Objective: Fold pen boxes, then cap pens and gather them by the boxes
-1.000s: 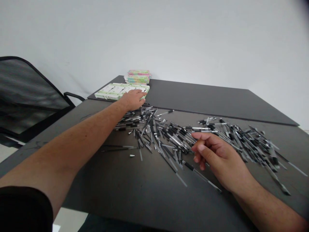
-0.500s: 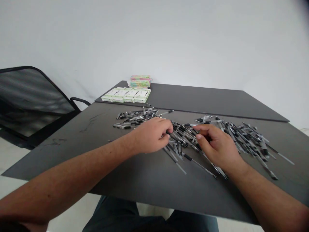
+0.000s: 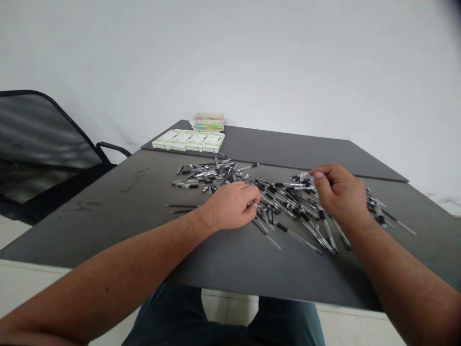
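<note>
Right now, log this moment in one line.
left hand: over pen parts, fingers curled, grip unclear; right hand: over pen parts, grip unclear; green-white boxes: far left

Head-worn cam, facing fwd/down, close over tbl [image 3: 223, 266].

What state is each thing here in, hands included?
Left hand, curled; any grip hidden
Right hand, thumb and forefinger close together; any grip unclear
Pens and pen parts, loose, jumbled
White-green boxes, flat, side by side
Pastel boxes, stacked
Dark table, strewn with pens
Chair, upright
</note>
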### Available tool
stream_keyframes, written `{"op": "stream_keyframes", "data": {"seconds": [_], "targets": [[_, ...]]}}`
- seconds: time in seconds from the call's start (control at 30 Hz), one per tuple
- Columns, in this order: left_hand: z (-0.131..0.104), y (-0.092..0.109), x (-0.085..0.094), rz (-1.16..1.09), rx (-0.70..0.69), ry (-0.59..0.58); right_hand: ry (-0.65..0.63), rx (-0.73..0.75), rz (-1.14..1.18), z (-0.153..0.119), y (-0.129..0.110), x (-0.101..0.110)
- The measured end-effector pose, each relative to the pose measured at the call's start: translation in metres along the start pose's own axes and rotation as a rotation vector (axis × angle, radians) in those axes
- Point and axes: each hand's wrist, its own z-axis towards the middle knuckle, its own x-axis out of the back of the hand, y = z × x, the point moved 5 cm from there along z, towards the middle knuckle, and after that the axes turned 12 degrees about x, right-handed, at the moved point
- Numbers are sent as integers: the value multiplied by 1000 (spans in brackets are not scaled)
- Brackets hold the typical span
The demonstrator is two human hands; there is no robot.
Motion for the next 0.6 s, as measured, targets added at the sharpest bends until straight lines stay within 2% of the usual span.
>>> {"op": "stream_keyframes", "data": {"seconds": [0.3,0.47,0.6], "targets": [[-3,0,-4,-52,-5,19,72,34,43,39,-31,12],[-3,-5,1,-86,9,58,50,56,38,39,-34,-3],[0,-16,7,-123,54,113,-70,63,34,24,-20,-22]]}}
